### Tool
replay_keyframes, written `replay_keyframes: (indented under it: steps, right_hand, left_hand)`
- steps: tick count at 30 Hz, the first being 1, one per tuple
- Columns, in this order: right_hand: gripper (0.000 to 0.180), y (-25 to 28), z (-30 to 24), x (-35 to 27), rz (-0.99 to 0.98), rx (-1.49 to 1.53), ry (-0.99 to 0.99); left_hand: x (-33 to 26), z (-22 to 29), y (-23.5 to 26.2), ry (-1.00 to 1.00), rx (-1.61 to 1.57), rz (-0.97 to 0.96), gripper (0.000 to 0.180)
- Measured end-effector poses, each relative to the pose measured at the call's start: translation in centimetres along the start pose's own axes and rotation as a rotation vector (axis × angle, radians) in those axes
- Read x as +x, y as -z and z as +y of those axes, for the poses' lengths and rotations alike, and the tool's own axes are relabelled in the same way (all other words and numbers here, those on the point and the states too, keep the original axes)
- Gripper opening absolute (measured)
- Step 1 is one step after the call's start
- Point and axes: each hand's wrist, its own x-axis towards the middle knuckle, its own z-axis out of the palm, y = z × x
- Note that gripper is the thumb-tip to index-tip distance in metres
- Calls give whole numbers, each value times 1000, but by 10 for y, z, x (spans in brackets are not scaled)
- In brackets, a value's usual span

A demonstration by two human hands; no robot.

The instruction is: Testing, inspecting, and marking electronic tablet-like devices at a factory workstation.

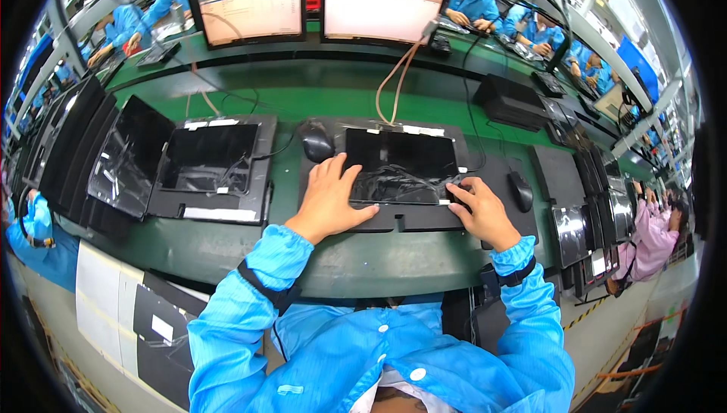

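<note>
Black tablet [401, 164] lies flat in a dark tray [409, 220] on the green bench [303, 102], straight ahead. Left hand [329, 201] rests palm-down on its left edge, fingers spread, wrist straight. Right hand [481, 212] curls at the lower right corner, fingertips pressed together against the edge. Mouse [316, 140] sits just beside the left hand.

Electronics assembly line in a factory. Evidenced by: long green workbench [318, 102] with dark tablet screens seated in black fixture trays [227, 208]; two lit monitors [318, 0] mounted above on a rail; cabling [394, 83] running to the units; stacked screens [68, 148] standing at both bench ends; rows of seated workers in blue smocks [469, 4] at neighbouring benches.
</note>
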Motion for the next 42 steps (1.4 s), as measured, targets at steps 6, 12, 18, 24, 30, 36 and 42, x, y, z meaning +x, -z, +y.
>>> replay_keyframes:
  steps: [6, 12, 18, 24, 30, 36, 42]
  right_hand:
    - [41, 22, -74, 58, 35, -190, 224]
    - [24, -84, -214, 178, 182, 166, 635]
    - [24, -150, -263, 233, 41, 60, 562]
    - [27, -114, -271, 245, -10, 175, 570]
    - [70, -45, -290, 223, 59, 207, 515]
    - [57, -75, -225, 220, 377, 256, 504]
    - [58, -130, -200, 203, 344, 235, 343]
  left_hand:
    - [-28, -13, 43, -96, -268, 117, 84]
    - [-102, -108, 117, 334, 327, 255, 105]
    - [-128, -152, 115, 456, 321, 111, 120]
    - [-120, -168, 118, 223, 298, 368, 95]
    - [-133, -155, 154, -68, 298, 853, 40]
    - [-305, -85, 209, 596, -145, 1185, 15]
    - [-569, -118, 234, 1021, -1076, 1423, 27]
